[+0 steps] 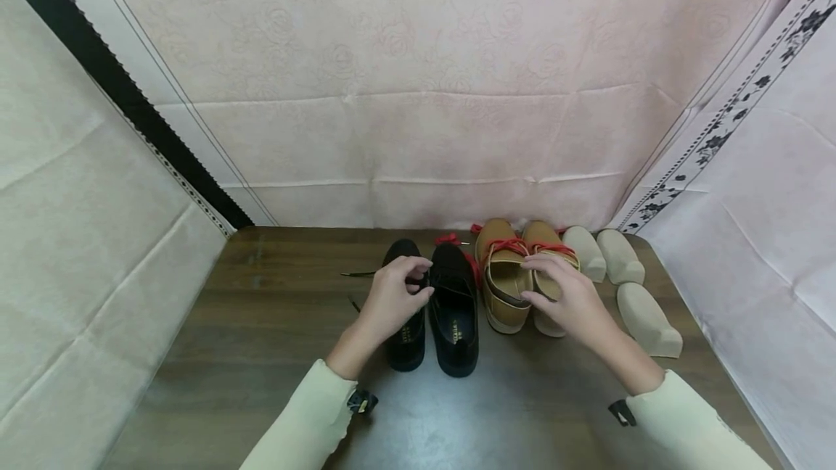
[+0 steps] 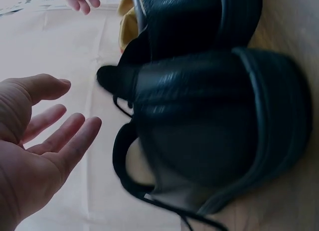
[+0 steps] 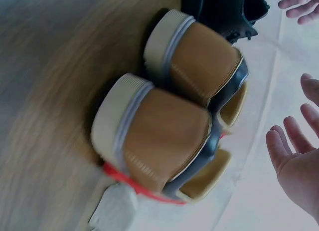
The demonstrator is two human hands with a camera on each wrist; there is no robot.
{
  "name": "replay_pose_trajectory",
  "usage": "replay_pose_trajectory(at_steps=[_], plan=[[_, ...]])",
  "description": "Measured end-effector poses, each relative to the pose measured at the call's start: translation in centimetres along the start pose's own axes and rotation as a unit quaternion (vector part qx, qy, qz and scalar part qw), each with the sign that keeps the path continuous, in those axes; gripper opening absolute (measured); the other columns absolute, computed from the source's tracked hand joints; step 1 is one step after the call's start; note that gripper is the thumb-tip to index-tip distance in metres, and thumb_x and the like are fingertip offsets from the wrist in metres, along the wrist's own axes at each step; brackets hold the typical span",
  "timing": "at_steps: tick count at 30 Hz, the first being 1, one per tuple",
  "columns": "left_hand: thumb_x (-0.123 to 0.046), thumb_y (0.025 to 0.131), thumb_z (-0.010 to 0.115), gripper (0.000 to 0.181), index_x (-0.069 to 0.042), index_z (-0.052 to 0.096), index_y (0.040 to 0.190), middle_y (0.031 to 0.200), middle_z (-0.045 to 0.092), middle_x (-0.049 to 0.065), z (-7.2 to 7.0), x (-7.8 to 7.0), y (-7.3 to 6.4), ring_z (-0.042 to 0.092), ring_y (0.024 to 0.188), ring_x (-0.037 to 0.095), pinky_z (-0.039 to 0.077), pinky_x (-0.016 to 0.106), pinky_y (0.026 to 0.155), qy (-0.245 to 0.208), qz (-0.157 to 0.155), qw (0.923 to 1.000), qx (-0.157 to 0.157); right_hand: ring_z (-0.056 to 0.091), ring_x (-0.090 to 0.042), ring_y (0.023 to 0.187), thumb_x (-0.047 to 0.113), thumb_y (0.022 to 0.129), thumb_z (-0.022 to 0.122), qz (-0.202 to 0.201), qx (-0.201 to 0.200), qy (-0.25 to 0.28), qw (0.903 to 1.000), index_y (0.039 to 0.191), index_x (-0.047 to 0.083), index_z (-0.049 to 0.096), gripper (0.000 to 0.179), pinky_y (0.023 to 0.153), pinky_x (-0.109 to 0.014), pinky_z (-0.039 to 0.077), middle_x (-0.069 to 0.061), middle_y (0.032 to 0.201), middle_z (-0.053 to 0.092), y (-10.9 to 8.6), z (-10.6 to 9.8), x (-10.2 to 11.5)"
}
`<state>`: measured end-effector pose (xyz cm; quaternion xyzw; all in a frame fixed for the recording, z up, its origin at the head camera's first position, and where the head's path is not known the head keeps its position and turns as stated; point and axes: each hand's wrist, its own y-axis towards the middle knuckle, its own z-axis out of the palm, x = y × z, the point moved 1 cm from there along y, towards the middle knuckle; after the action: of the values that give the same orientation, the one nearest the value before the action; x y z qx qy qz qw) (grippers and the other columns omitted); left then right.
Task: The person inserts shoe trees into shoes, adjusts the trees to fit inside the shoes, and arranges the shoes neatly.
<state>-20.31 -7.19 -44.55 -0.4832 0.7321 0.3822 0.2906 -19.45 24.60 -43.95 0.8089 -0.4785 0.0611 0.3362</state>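
Observation:
A pair of black lace-up shoes stands side by side on the wooden table, the left shoe (image 1: 406,354) partly covered by my left hand (image 1: 396,294). In the left wrist view that hand (image 2: 45,146) hangs apart from the black shoe (image 2: 199,126), fingers spread and nothing held. Just right of them are tan shoes (image 1: 506,307) with red laces (image 1: 509,245). My right hand (image 1: 563,294) hovers over the right tan shoe (image 1: 542,229). The right wrist view shows this hand (image 3: 299,156) loosely bent, clear of the tan shoes (image 3: 167,136), holding nothing.
Several off-white shoe inserts (image 1: 648,319) lie at the right of the wooden table (image 1: 261,354). A black lace (image 1: 358,274) trails left of the black shoes. Pale cloth (image 1: 418,136) hangs behind and on both sides.

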Motion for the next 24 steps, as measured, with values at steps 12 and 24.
replay_pose_trajectory(at_steps=[12,24], plan=[[-0.003,0.088,0.079,0.036,-0.005,0.069,0.123,0.116,0.066,0.013,2.2,-0.8,0.8,0.067,0.103,0.025,0.062,0.027,0.082,0.019,-0.020,0.9996,-0.007,0.064,-0.026,0.112,0.003,0.074,0.091,-0.004,-0.028,-0.032,0.9991,0.122,0.008,0.070,0.052,0.098,-0.002,0.033,-0.008,0.125,0.069,-2.5,-1.8,-3.7],[-0.009,0.089,0.081,0.037,-0.006,0.071,0.124,0.121,0.069,0.011,3.9,0.4,1.5,0.067,0.110,0.026,0.061,0.038,0.088,0.086,-0.067,0.9941,0.005,0.054,0.009,0.108,-0.010,0.071,0.087,0.014,-0.052,0.004,0.9985,0.118,-0.002,0.069,0.051,0.094,0.001,0.039,-0.016,0.119,0.069,-5.1,-3.0,-6.8]])
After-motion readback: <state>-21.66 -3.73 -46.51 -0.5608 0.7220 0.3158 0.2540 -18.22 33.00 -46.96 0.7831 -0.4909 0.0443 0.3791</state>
